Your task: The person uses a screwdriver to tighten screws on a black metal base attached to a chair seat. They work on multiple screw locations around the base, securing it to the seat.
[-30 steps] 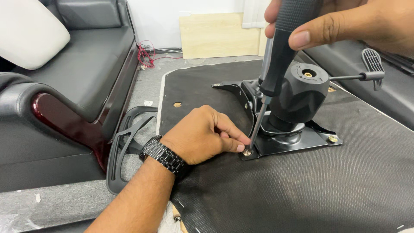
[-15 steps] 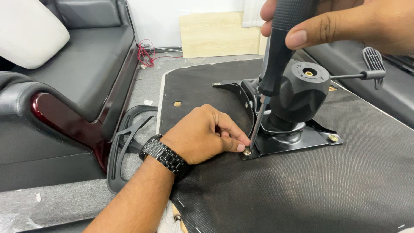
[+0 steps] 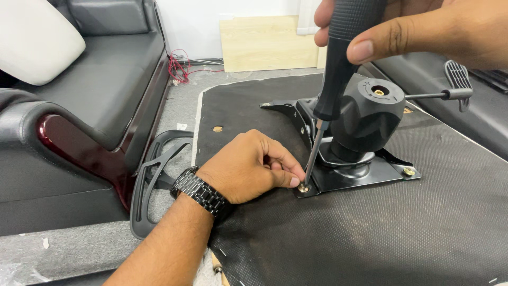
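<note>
Head view: the right hand wraps the ribbed black handle of a screwdriver, thumb pressed flat along the grip and the other fingers curled behind it. The thin steel shaft slants down to a brass-coloured screw at the near left corner of a black metal plate. The left hand rests on the seat base, fingers curled together, thumb and forefinger tips pinching beside the screw and touching the shaft's tip. A black link-band watch sits on that wrist.

The plate is flat, glossy and roughly square, bolted onto the seat base, which is a broad panel covered in coarse black woven fabric. On the plate stands a rounded matte black housing with a small brass centre hole on top. One slim rod with a black grip, a lever, juts toward the base's right edge. Two screws show: the one under the tip and a second screw at the plate's near right corner.

Left of the base, one black plastic armrest lies on the grey floor, beside a black leather sofa with dark red gloss trim. One white cushion lies on it. A pale wood board leans at the wall.
</note>
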